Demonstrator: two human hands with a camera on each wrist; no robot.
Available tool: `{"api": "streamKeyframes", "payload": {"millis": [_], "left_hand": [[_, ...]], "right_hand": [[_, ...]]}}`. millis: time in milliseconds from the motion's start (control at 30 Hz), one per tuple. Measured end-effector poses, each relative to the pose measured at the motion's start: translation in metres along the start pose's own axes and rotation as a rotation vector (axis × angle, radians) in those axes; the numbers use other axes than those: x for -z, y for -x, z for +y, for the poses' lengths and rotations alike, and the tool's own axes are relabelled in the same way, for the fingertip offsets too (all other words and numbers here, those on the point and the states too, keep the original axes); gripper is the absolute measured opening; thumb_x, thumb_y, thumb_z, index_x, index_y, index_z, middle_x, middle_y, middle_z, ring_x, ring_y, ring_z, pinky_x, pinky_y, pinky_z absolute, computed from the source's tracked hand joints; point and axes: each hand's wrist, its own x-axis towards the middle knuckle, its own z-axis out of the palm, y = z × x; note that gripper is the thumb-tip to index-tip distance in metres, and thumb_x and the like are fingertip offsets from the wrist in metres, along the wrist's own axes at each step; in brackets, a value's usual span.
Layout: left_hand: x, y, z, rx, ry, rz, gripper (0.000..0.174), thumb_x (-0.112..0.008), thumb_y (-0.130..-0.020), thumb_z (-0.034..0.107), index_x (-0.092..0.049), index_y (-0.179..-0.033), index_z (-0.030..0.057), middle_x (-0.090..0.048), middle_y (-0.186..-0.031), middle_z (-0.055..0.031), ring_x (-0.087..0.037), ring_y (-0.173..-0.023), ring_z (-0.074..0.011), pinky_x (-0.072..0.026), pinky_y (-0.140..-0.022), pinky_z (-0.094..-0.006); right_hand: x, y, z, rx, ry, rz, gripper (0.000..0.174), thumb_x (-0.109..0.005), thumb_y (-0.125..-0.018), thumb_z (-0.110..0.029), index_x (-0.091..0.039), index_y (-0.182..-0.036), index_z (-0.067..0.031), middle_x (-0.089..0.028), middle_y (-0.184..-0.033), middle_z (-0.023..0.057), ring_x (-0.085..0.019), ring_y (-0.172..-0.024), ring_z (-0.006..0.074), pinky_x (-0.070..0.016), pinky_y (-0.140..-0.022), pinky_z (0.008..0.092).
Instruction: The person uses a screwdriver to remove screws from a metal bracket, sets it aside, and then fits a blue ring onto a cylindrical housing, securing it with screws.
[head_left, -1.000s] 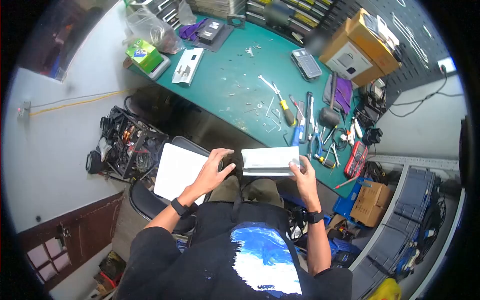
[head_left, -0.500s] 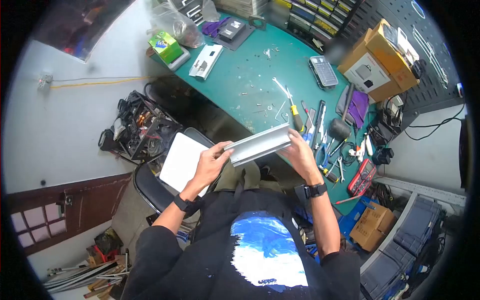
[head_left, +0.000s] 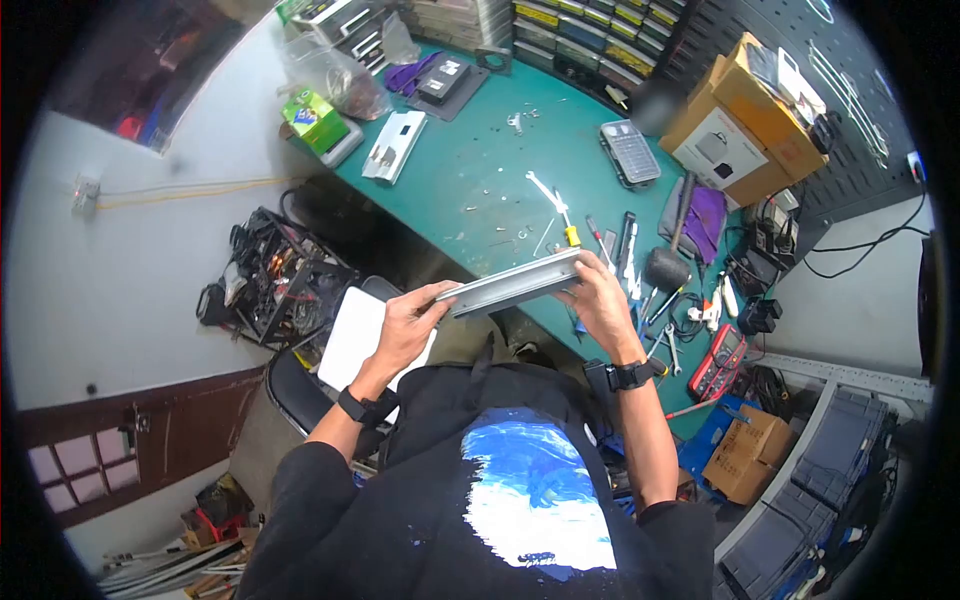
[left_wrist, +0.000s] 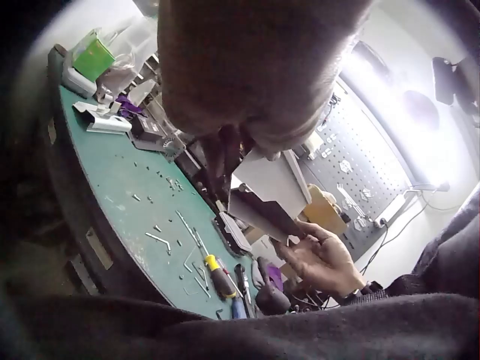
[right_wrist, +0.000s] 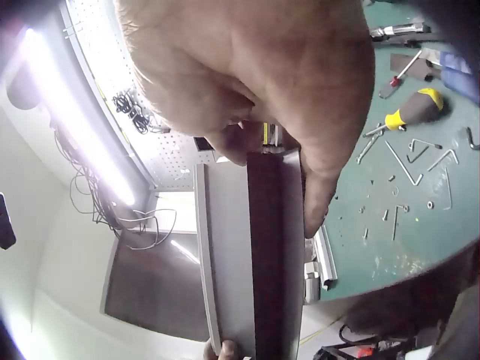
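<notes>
A long grey-white metal channel piece (head_left: pixel 515 284) is held up above the lap, in front of the bench edge. At its left end the left hand (head_left: pixel 408 325) pinches it between thumb and fingers. The right hand (head_left: pixel 600 305) grips the opposite end, slightly higher. In the right wrist view the piece (right_wrist: pixel 229 255) shows its folded lengthwise walls, with the right hand (right_wrist: pixel 255 82) round the near end and left fingertips at the far end. From the left wrist, the right hand (left_wrist: pixel 322 259) shows beneath the piece (left_wrist: pixel 270 187).
The green bench (head_left: pixel 470 200) carries a yellow-black screwdriver (head_left: pixel 572 236), hex keys, wrenches, a mallet (head_left: pixel 666 268), a red multimeter (head_left: pixel 718 362) and a parts case (head_left: pixel 630 155). Another metal piece (head_left: pixel 394 147) lies at its left. A white panel (head_left: pixel 352 335) rests on a chair by the left arm.
The left hand, first free of the piece, has taken hold of its left end. Both hands have raised and tilted the piece, turning its channel side into view.
</notes>
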Motion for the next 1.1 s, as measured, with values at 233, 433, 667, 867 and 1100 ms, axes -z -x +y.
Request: {"api": "streamKeyframes", "payload": {"millis": [233, 433, 667, 867, 1100], "left_hand": [[0.013, -0.080, -0.020, 0.296, 0.218, -0.232, 0.034, -0.068, -0.102, 0.012, -0.058, -0.133, 0.0024, -0.074, -0.102, -0.0082, -0.066, -0.084, -0.0090, -0.0550, -0.074, -0.0258], [0.047, -0.157, -0.055, 0.623, 0.331, -0.388, 0.031, -0.068, -0.102, 0.013, -0.062, -0.131, 0.0044, -0.075, -0.098, -0.0079, -0.060, -0.074, -0.0054, -0.0470, -0.062, -0.0220], [0.086, -0.220, -0.093, 0.589, 0.343, -0.480, 0.031, -0.065, -0.102, 0.011, -0.062, -0.132, 0.0028, -0.075, -0.096, -0.0068, -0.063, -0.078, -0.0066, -0.0489, -0.064, -0.0219], [0.101, -0.269, -0.095, 0.545, 0.131, -0.755, 0.031, -0.065, -0.101, 0.010, -0.064, -0.131, 0.0010, -0.076, -0.097, -0.0079, -0.066, -0.083, -0.0082, -0.0524, -0.068, -0.0248], [0.095, -0.301, -0.093, 0.545, 0.077, -0.829, 0.044, -0.068, -0.097, 0.010, -0.058, -0.139, 0.0001, -0.075, -0.095, -0.0059, -0.065, -0.079, -0.0099, -0.0527, -0.072, -0.0258]], "right_hand": [[-0.009, -0.022, -0.015, 0.007, 0.008, 0.159, 0.047, -0.045, -0.110, -0.022, -0.050, -0.144, 0.0099, -0.058, -0.141, 0.0213, -0.066, -0.123, 0.0341, -0.0596, -0.101, 0.0464], [-0.039, -0.080, -0.001, -0.121, 0.029, 0.348, 0.049, -0.042, -0.104, -0.014, -0.047, -0.147, 0.0102, -0.059, -0.137, 0.0254, -0.069, -0.116, 0.0385, -0.0616, -0.097, 0.0450], [-0.069, -0.127, 0.023, -0.149, 0.152, 0.533, 0.043, -0.045, -0.106, -0.017, -0.055, -0.146, -0.0034, -0.059, -0.136, 0.0200, -0.067, -0.116, 0.0318, -0.0607, -0.096, 0.0427], [-0.095, -0.131, 0.038, 0.210, 0.936, 0.592, 0.034, -0.071, -0.097, -0.023, -0.071, -0.123, -0.0010, -0.074, -0.117, 0.0155, -0.069, -0.113, 0.0277, -0.0507, -0.101, 0.0396], [-0.113, -0.147, 0.029, -0.042, 0.884, 0.298, 0.026, -0.071, -0.094, -0.013, -0.071, -0.117, -0.0028, -0.073, -0.113, 0.0161, -0.068, -0.109, 0.0344, -0.0494, -0.103, 0.0400]]}}
